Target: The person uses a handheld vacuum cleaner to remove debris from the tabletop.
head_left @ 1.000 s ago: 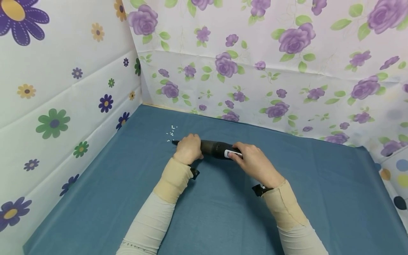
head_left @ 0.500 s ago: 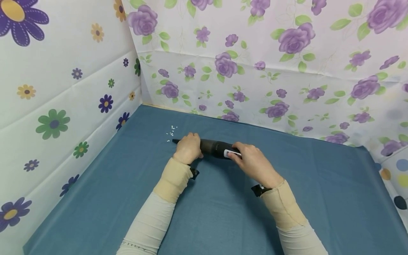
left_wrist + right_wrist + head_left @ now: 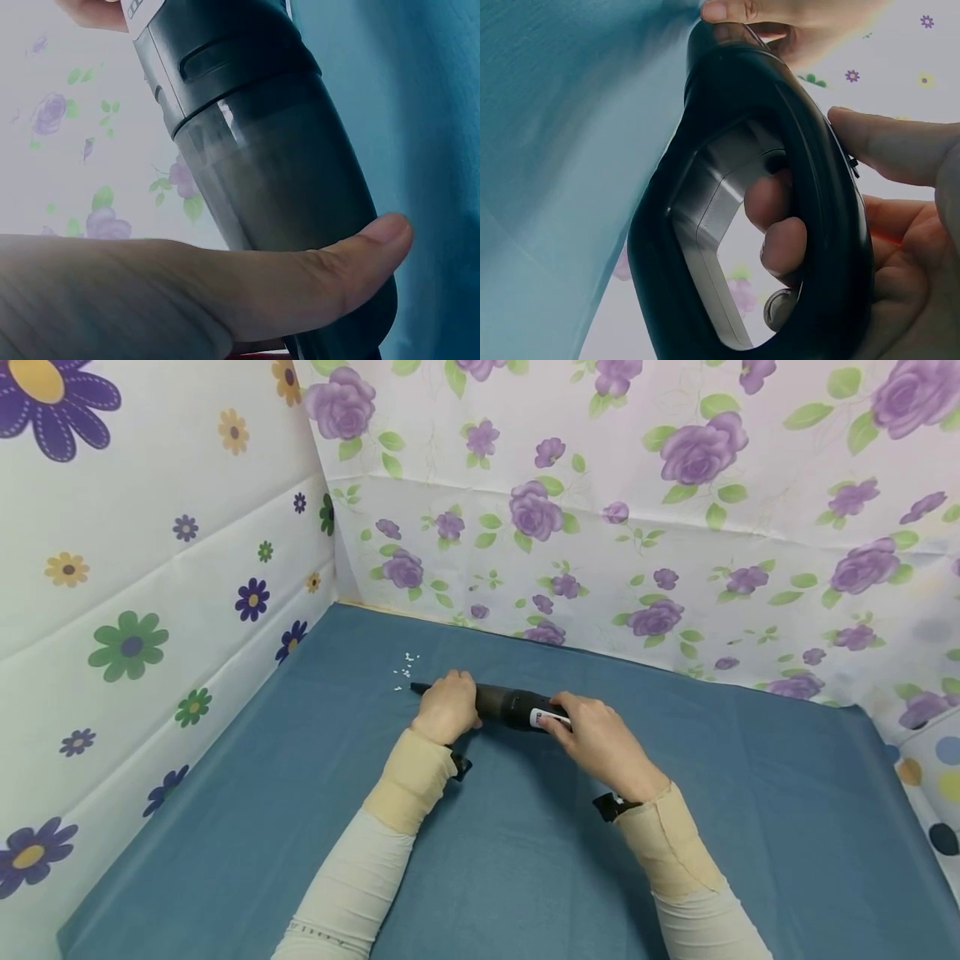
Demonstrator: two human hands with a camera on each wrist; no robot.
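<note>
A black handheld vacuum cleaner [image 3: 517, 708] with a smoky see-through dust cup [image 3: 277, 172] is held low over the blue cloth, nozzle pointing left. My left hand [image 3: 447, 706] grips its front end, with the thumb laid across the cup in the left wrist view. At the rear, my right hand [image 3: 600, 739] holds the looped handle [image 3: 829, 225]; fingers pass through the loop while the thumb lies along the top. The narrow nozzle tip [image 3: 419, 687] pokes out past my left hand. Close by it lie several small white bits [image 3: 407, 672], scattered on the cloth.
Blue cloth [image 3: 300, 777] covers the table surface. A flower-printed sheet [image 3: 592, 560] stands along the back, and another flowered sheet [image 3: 210, 535] closes off the left side. At the far right hangs a dotted sheet [image 3: 930, 768].
The head view has shifted very slightly. Both hands keep their hold on the handheld vacuum cleaner, and its nozzle stays almost in place beside the white bits.
</note>
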